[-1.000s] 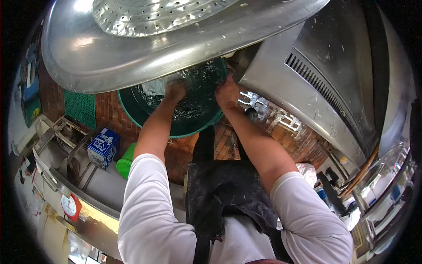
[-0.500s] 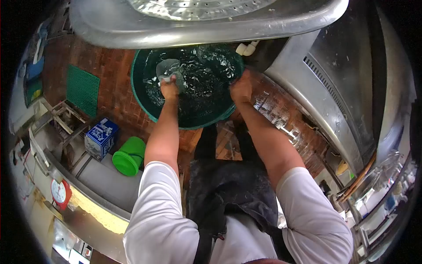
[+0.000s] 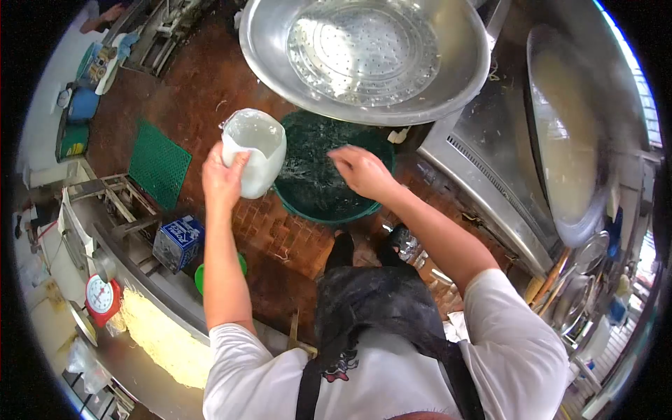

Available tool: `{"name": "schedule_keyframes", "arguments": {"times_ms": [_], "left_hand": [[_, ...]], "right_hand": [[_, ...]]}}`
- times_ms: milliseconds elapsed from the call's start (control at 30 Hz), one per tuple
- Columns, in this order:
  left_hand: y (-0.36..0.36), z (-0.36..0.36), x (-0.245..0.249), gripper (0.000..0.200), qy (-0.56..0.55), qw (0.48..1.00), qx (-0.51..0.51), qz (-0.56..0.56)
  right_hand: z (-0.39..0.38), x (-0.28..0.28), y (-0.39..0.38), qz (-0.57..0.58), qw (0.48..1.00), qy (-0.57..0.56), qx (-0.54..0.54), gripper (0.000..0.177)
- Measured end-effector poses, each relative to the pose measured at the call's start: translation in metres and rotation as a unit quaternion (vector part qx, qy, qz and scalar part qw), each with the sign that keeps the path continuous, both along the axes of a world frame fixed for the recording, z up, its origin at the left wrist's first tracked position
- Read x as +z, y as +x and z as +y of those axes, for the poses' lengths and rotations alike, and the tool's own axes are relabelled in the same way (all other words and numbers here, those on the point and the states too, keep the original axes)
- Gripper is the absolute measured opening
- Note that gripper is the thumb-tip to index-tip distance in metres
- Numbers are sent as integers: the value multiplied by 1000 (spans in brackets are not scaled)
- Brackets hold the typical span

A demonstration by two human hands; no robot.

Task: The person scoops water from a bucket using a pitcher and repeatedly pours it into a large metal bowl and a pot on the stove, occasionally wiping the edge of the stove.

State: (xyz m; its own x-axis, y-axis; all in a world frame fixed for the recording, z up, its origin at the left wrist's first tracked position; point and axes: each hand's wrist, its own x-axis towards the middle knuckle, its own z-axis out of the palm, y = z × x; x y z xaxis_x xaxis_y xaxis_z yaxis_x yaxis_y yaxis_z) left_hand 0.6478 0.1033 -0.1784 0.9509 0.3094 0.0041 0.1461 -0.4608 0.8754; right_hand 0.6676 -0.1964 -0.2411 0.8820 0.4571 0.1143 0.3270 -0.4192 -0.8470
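A whitish translucent scoop [image 3: 260, 157] full of water is gripped at its rim by my left hand [image 3: 222, 175], to the left of the green tub. My right hand [image 3: 360, 171] is over the green tub [image 3: 318, 214], its fingers bent and partly blurred, so whether they are closed cannot be made out. Rippled water [image 3: 322, 157] lies in the tub. Above the tub, a large metal basin [image 3: 269, 70] holds a perforated metal strainer [image 3: 364, 52].
A steel stove [image 3: 483, 164] with a large pan of cloudy liquid [image 3: 567, 140] is at right. At left are a green mat [image 3: 159, 163], a blue tin [image 3: 179, 243], a red scale [image 3: 102, 299] and yellow noodles [image 3: 161, 336]. Someone's hand [image 3: 112, 12] shows top left.
My left hand has lifted the scoop out of the water and moved it left. My right hand has left the tub's right edge and is over the water. The view has shifted, showing more of the basin.
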Motion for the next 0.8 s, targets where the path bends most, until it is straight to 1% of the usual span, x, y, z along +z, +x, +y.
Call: {"name": "schedule_keyframes", "arguments": {"times_ms": [33, 67, 100, 133, 167, 233, 300, 333, 400, 433, 533, 600, 667, 700, 767, 800], "left_hand": [[11, 0, 38, 31, 92, 995, -28, 17], [23, -3, 76, 33, 182, 981, -55, 35], [34, -7, 99, 35, 206, 974, -89, 33], [43, -11, 118, 37, 229, 965, -123, 32], [52, -18, 134, 37, 254, 957, -123, 62], [71, -23, 154, 37, 302, 937, -166, 60], [82, -31, 166, 36, 349, 911, -208, 62], [89, -37, 166, 36, 366, 901, -218, 76], [103, -46, 159, 38, 398, 880, -237, 105], [109, -48, 152, 36, 400, 876, -254, 87], [125, -68, 149, 34, 397, 865, -291, 98], [133, -87, 142, 33, 409, 855, -309, 81], [145, -106, 126, 33, 426, 837, -338, 56], [147, -119, 125, 35, 423, 834, -352, 35], [154, -150, 119, 36, 438, 814, -380, 32], [159, -168, 118, 37, 447, 803, -393, 30]], "right_hand": [[22, 18, 14, -92, 996, -10, 6, 20], [44, 35, 28, -128, 992, 1, -9, 20], [65, 46, 46, -193, 980, 39, -34, 23], [83, 62, 61, -245, 969, 23, -35, 26], [104, 50, 80, -218, 974, -10, -65, 27], [135, 43, 108, -149, 978, -111, -96, 25], [151, 13, 144, -90, 977, -188, -45, 26], [152, 7, 154, -60, 972, -225, -18, 26], [145, -1, 157, -25, 987, -132, -84, 26], [142, 0, 156, -9, 990, -85, -115, 26], [124, 14, 158, 90, 987, -70, -115, 28], [115, -29, 167, 75, 980, -148, -106, 29], [89, -23, 166, 55, 967, -246, -21, 30], [87, -56, 173, 55, 971, -212, -91, 28], [60, -76, 179, 103, 972, -198, -69, 30], [40, -66, 175, 51, 971, -228, -47, 34]]}}
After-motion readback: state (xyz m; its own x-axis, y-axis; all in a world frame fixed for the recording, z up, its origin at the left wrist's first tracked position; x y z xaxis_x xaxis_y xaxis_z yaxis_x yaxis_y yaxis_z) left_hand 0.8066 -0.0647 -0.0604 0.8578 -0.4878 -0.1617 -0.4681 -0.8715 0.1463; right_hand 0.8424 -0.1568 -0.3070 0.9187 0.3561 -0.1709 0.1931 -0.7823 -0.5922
